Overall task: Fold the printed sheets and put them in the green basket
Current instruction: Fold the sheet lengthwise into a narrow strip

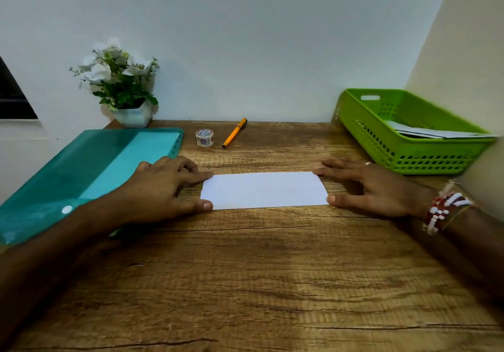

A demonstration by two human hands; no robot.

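Head view: folded sheet (264, 190) lay flat mid-table (245, 270), narrow white strip, blank side up, print not visible. Left hand (166, 185) and right hand (373, 188) flanked short ends, fingertips pinning corners, gripping nothing, likely steadying sheet to press crease. Green basket (409, 158) sat far right, folded sheets already inside. Teal folder (81, 171) lay left.
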